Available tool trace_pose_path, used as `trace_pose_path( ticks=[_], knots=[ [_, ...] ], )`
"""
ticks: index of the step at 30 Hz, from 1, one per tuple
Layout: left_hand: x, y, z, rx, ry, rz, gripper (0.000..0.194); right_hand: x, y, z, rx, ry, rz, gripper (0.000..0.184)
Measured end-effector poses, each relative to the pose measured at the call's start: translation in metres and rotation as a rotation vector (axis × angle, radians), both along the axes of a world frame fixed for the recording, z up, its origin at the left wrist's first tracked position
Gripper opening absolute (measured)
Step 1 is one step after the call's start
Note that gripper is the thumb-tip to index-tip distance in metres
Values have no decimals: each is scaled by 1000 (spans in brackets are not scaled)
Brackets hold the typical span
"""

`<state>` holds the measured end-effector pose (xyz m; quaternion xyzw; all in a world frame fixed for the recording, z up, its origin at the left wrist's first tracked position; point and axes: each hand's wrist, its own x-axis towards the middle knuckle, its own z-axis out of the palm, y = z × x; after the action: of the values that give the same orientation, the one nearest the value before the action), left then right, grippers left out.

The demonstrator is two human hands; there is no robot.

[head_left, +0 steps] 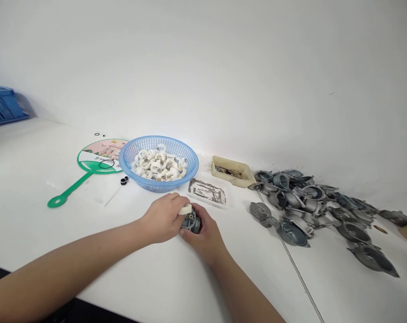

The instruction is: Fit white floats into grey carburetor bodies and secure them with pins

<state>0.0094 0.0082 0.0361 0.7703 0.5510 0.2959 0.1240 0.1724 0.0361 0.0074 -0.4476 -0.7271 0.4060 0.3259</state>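
My right hand (205,235) is wrapped round a grey metal carburetor body (192,222) with a brass fitting in its upper side. Closed on a white plastic carburetor float (185,209), my left hand (165,217) brings it against the top of the body. My left fingers hide part of both pieces, so how the float sits on the body cannot be made out. Just beyond my hands, a blue plastic basket (159,186) holds many similar white floats (158,163). A clear shallow tray (220,204) of thin metal pins lies beside it.
Many grey metal castings (311,204) are heaped on the right, across a table seam (300,278). A cream bin (233,172) stands at the back. Left are a green-handled fan (72,187), small black rings (124,181) and a blue crate (3,105).
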Motion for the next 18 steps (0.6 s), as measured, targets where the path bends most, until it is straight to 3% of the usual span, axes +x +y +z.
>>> trace_pose_path(
  ticks=[6, 10, 14, 18],
  knots=[
    [4, -5, -5, 28, 41, -73, 36, -6, -7, 10, 37, -13, -44, 50],
    [3, -6, -12, 40, -73, -73, 37, -6, -7, 8, 29, -18, -57, 52],
    [-1, -4, -17, 55, -227, -3, 45, -7, -6, 7, 34, -28, -55, 53],
    [-4, -2, -16, 52, -246, 94, 56, -8, -7, 8, 15, -13, -57, 52]
  ],
)
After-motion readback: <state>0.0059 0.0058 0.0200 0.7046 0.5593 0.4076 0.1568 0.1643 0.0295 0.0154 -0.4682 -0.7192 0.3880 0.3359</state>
